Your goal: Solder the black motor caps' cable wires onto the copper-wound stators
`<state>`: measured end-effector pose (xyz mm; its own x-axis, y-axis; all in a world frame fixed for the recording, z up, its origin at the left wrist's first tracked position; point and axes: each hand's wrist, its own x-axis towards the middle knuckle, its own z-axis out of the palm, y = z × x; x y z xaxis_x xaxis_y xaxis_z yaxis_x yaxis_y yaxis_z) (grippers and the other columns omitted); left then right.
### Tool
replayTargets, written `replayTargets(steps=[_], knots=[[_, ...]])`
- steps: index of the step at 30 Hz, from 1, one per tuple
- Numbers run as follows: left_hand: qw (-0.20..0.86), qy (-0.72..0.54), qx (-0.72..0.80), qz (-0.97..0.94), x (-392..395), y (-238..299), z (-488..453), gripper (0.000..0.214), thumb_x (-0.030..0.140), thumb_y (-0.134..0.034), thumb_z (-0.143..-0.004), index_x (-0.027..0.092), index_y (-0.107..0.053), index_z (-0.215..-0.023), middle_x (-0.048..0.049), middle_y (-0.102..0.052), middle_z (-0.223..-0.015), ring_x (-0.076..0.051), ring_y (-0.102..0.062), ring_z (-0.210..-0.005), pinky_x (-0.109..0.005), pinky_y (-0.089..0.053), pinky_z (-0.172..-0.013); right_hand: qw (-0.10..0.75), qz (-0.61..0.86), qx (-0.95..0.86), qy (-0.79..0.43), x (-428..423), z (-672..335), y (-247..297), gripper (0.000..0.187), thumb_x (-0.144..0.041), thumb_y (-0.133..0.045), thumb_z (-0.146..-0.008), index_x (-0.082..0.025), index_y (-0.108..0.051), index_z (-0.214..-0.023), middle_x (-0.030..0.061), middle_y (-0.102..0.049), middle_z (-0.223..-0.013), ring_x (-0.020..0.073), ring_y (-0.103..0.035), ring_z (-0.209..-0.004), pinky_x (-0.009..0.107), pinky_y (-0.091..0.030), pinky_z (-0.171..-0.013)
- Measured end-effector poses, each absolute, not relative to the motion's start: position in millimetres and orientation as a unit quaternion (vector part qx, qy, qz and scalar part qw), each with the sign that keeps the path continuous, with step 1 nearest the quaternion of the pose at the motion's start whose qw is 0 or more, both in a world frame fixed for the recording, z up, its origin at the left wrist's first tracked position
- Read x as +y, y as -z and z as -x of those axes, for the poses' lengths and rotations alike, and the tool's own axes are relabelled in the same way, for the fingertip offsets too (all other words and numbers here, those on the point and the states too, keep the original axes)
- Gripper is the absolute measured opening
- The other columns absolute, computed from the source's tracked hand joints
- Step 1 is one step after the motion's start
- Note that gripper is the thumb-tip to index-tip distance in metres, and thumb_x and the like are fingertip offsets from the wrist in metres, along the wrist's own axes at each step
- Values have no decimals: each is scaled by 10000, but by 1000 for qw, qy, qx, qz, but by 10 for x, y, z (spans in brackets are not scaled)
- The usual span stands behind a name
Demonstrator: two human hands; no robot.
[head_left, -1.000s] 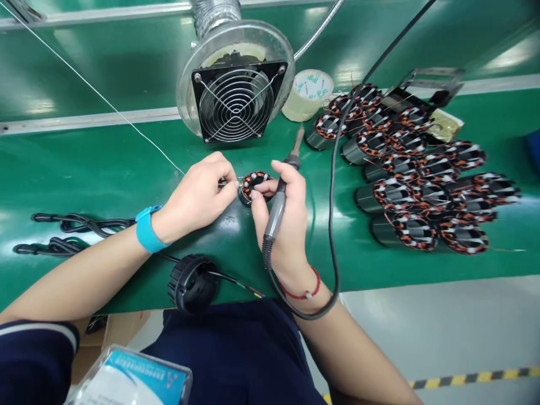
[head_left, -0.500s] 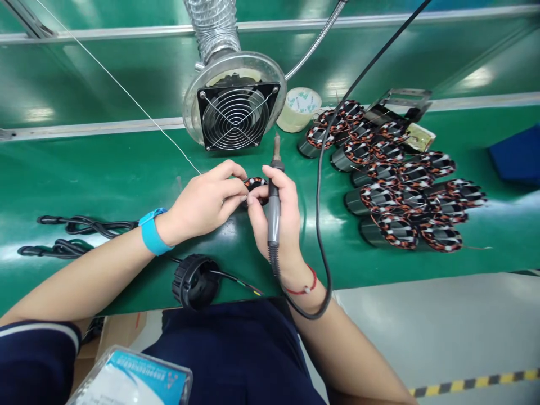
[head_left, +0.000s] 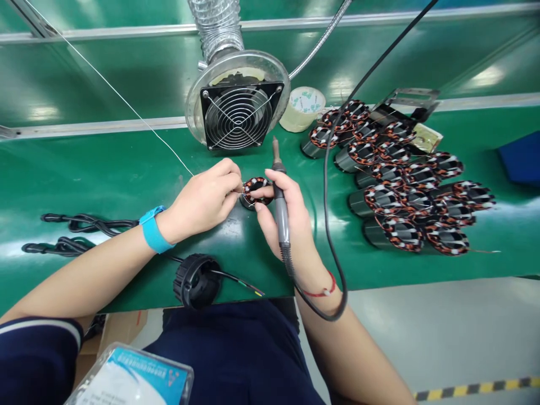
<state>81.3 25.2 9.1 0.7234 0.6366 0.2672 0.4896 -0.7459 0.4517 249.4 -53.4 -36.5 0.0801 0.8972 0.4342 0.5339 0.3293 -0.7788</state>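
Note:
A small stator wound with copper wire (head_left: 255, 187) lies on the green bench (head_left: 105, 169) between my hands. My left hand (head_left: 205, 199), with a blue wristband, pinches something thin at the stator's left edge; a fine wire (head_left: 126, 101) runs up and left from those fingers. My right hand (head_left: 291, 222) is closed round a grey soldering iron (head_left: 280, 202), whose tip points up and away from the stator, while its fingertips touch the stator's right side. The iron's black cable (head_left: 333, 225) loops past my right wrist and rises toward the upper right.
A fume extractor fan (head_left: 238, 112) with a ribbed hose stands just behind the stator. A tape roll (head_left: 301, 107) sits to its right. Several finished stators (head_left: 400, 174) lie in rows on the right. A black round cap (head_left: 196, 281) and black cables (head_left: 76, 233) lie near the front edge.
My right hand has tilted the soldering iron from leaning right to nearly upright and shifted a little right. My left hand stays pinched at the stator.

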Motion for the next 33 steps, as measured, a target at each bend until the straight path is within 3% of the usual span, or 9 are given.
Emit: replayTargets(steps=[4,11,18,22,27,33], knots=[[204,-207,329,-898,265,-100,-823,156,104,-489,-863,152,-630,-816,-80,-630,-970,-187,-597,-870,-324,-493,-785,438,545,-696,-165,-509,-2556,298,499,-177,-585,-864,-300,-470,-1334,-1,-698,-956,219,-648,-954,431,-484,-924],[241,-229,353,-875,337,-136,-810,127,96,-506,-814,156,-608,-769,-63,-639,-899,-185,-592,-851,-333,-484,-783,496,565,-622,-220,-301,-2400,326,420,-176,-524,-904,-273,-469,-1309,-31,-664,-860,152,-638,-766,330,-526,-776],[297,-219,351,-861,377,-134,-796,87,136,-550,-797,157,-604,-733,-45,-648,-866,-176,-601,-845,-337,-485,-809,537,558,-608,-171,-425,-2398,341,432,-199,-577,-903,-283,-485,-1316,13,-708,-1003,189,-679,-942,404,-545,-918],[308,-213,356,-856,380,-128,-802,74,168,-574,-786,154,-611,-723,-43,-664,-889,-176,-606,-853,-349,-497,-816,567,551,-596,-137,-665,-2461,264,388,-231,-533,-963,-306,-508,-1342,15,-734,-982,187,-703,-952,400,-562,-937],[305,-209,363,-855,343,-118,-822,97,151,-562,-772,159,-596,-681,-44,-660,-907,-170,-607,-847,-353,-513,-822,568,570,-587,-85,-959,-2472,334,326,-298,-594,-934,-293,-595,-1259,60,-721,-1059,212,-701,-795,419,-606,-740],[310,-205,384,-845,310,-95,-842,101,151,-564,-760,170,-584,-663,-40,-650,-901,-170,-608,-836,-360,-530,-821,608,543,-577,-55,-1077,-2466,439,262,-229,-683,-841,-228,-622,-1097,10,-659,-795,153,-634,-571,321,-554,-525]])
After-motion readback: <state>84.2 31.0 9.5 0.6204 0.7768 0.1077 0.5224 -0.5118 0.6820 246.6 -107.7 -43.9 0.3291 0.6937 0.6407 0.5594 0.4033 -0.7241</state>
